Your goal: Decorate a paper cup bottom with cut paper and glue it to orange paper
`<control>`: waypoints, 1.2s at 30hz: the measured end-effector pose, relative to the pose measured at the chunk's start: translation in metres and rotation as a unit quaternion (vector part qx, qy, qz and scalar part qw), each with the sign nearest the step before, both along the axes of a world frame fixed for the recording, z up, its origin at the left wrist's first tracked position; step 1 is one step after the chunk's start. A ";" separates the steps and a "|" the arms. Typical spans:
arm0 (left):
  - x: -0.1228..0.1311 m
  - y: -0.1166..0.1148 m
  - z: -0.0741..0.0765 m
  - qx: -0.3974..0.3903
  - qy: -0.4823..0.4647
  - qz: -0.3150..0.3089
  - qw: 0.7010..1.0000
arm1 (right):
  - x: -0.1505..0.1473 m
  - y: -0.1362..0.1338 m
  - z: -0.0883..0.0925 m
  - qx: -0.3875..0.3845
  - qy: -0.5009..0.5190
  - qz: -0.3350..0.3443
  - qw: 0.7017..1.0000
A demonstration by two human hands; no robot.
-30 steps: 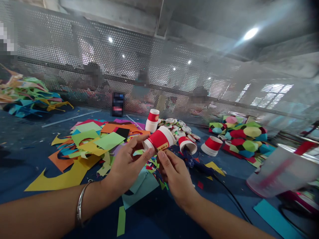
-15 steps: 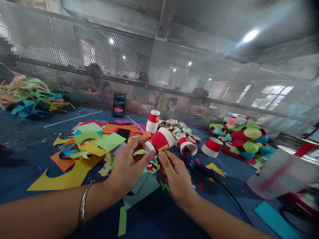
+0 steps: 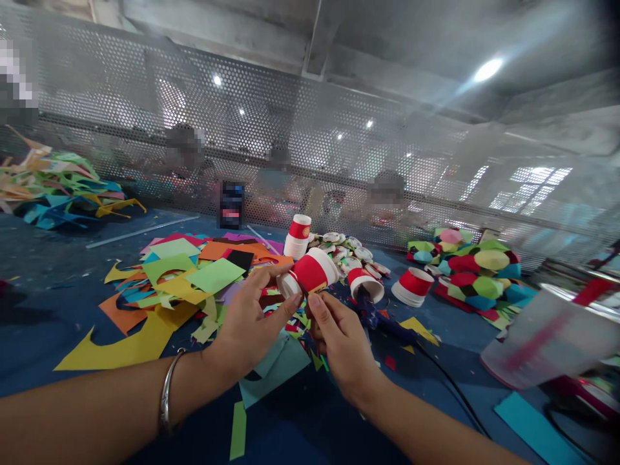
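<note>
My left hand (image 3: 249,320) grips a red and white paper cup (image 3: 312,270) that lies tilted on its side in the air, its fingers and thumb at the cup's left end. My right hand (image 3: 341,339) is closed just below the cup, thumb and fingers pinched together close to its lower edge. A thin dark edge shows by the right fingertips, too small to identify. Beneath both hands lie small colored paper scraps and a pale blue paper sheet (image 3: 276,374).
Colored paper offcuts (image 3: 169,278) spread at left. Behind are stacked paper cups (image 3: 296,237) and a pile of round pieces (image 3: 356,248). A glue gun (image 3: 387,323) rests nose-first in a tipped cup, its cord trailing right. A plastic drink cup (image 3: 547,336) stands right.
Both hands stay nearly in place, still at the cup. A dark line at the cup's lower left shows more plainly beside the right fingertips.
</note>
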State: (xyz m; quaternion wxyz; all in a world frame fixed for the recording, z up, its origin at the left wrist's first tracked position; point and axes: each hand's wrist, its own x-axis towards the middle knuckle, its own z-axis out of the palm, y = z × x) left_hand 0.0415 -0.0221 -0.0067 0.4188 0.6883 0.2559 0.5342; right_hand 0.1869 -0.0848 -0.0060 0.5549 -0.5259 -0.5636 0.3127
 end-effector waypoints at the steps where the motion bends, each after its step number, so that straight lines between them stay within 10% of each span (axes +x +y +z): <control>1: 0.000 0.001 -0.001 0.002 0.003 0.002 1.000 | 0.000 0.000 0.000 0.003 -0.004 -0.001 1.000; 18: -0.004 0.015 0.001 -0.112 -0.013 -0.039 0.993 | 0.009 0.005 -0.001 -0.020 0.096 -0.021 0.995; 36: -0.003 -0.003 0.006 -0.173 -0.084 -0.079 0.978 | 0.005 -0.003 0.011 0.027 -0.104 -0.001 0.994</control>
